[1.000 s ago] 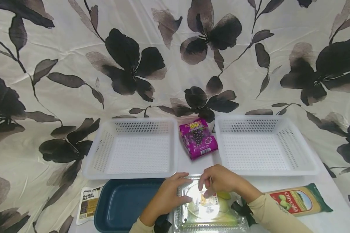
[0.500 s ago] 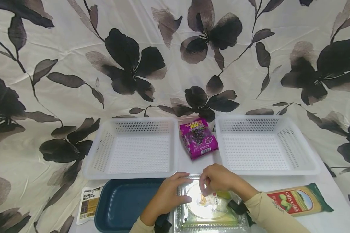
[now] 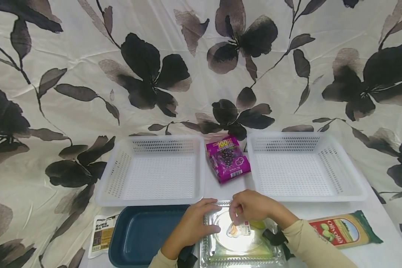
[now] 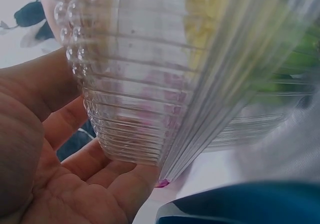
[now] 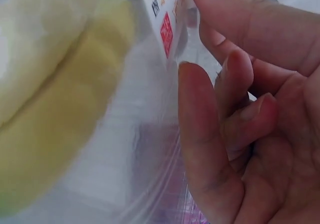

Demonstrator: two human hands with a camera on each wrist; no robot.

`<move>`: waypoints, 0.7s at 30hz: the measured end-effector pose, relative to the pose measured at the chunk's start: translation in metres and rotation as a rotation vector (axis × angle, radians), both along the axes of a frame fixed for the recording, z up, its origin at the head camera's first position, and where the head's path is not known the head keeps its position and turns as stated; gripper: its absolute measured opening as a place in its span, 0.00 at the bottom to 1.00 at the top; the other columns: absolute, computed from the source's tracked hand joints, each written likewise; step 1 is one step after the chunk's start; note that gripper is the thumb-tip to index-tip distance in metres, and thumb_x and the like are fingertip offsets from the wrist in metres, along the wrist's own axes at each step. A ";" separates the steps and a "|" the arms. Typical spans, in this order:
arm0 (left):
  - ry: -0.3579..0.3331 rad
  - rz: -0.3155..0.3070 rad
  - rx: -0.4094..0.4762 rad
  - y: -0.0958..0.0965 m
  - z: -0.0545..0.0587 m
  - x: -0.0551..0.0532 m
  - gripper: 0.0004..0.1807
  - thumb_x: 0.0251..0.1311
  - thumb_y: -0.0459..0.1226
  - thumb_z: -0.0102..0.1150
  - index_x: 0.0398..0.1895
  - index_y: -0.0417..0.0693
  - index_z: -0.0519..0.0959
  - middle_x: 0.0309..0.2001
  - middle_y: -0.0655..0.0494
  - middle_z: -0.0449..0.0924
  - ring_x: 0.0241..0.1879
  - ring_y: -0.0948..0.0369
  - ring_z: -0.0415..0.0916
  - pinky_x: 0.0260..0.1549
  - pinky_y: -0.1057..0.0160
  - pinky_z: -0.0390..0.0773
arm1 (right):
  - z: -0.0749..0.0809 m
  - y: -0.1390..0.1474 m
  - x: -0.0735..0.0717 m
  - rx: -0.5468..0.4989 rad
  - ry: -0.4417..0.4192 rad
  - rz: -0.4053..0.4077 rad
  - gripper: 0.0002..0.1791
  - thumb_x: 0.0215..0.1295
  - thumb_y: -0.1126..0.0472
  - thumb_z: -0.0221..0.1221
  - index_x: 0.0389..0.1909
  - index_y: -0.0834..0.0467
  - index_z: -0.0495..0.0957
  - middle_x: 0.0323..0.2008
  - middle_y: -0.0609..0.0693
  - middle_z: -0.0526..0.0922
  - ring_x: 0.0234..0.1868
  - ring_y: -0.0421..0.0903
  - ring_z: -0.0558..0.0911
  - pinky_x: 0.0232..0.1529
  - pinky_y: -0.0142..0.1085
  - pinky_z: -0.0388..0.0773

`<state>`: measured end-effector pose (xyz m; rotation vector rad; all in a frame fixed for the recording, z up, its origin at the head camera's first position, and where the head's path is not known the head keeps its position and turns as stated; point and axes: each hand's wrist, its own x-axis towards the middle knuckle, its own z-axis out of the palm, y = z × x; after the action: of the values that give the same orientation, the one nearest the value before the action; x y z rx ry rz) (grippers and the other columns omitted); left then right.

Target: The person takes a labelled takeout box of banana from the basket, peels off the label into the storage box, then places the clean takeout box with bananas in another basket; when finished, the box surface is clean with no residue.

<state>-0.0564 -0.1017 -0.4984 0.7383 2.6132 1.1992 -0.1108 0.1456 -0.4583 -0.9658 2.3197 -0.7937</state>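
A clear plastic clamshell box [image 3: 241,247] with yellow-green fruit [image 5: 65,108] inside lies at the front middle in the head view. My left hand [image 3: 194,221] holds its far left corner, thumb over the lid. In the left wrist view, the fingers [image 4: 90,159] curl against the ribbed side. A small printed label [image 3: 239,229] sits on the lid. My right hand [image 3: 254,204] is bent over it, fingertips at the label's edge. Seen from the right wrist, the label [image 5: 167,26] stands at a slant beside curled fingers; the exact pinch is partly hidden.
Two white perforated baskets [image 3: 160,201] [image 3: 308,198] stand behind, with a purple grape candy bag [image 3: 228,160] between them. A dark blue tray [image 3: 147,236] and a white-and-brown packet [image 3: 102,236] lie left. An Olivoila packet [image 3: 346,229] lies right, near the sleeve.
My right fingers have closed in together at the label and drawn slightly right. The left hand and the box have stayed in place.
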 end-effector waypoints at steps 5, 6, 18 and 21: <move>0.003 -0.005 0.011 0.000 0.001 0.000 0.29 0.52 0.40 0.78 0.59 0.48 0.82 0.66 0.49 0.77 0.65 0.50 0.76 0.60 0.45 0.79 | 0.002 0.001 -0.001 -0.017 -0.048 -0.002 0.08 0.52 0.57 0.75 0.26 0.45 0.84 0.23 0.38 0.73 0.27 0.31 0.73 0.33 0.28 0.70; 0.001 -0.005 0.012 0.000 0.002 0.000 0.29 0.53 0.40 0.78 0.59 0.48 0.82 0.66 0.49 0.77 0.65 0.50 0.76 0.60 0.45 0.79 | 0.002 0.001 -0.001 -0.017 -0.051 -0.007 0.08 0.51 0.57 0.75 0.27 0.45 0.84 0.23 0.38 0.73 0.26 0.31 0.73 0.33 0.28 0.71; 0.018 -0.009 -0.007 0.000 0.003 0.000 0.29 0.53 0.40 0.78 0.59 0.48 0.82 0.65 0.49 0.77 0.64 0.50 0.77 0.59 0.48 0.80 | 0.001 -0.005 0.003 0.026 0.029 -0.052 0.09 0.47 0.56 0.77 0.23 0.44 0.85 0.22 0.35 0.72 0.25 0.30 0.71 0.29 0.27 0.68; 0.016 -0.007 -0.009 0.001 0.003 0.000 0.29 0.53 0.40 0.78 0.59 0.48 0.82 0.65 0.50 0.77 0.65 0.50 0.76 0.60 0.48 0.80 | 0.002 -0.004 0.003 0.023 0.036 -0.043 0.08 0.48 0.55 0.77 0.23 0.44 0.85 0.23 0.36 0.72 0.25 0.29 0.71 0.29 0.27 0.68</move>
<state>-0.0567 -0.1009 -0.4959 0.7577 2.6246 1.1838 -0.1081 0.1416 -0.4562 -0.9301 2.3830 -0.7710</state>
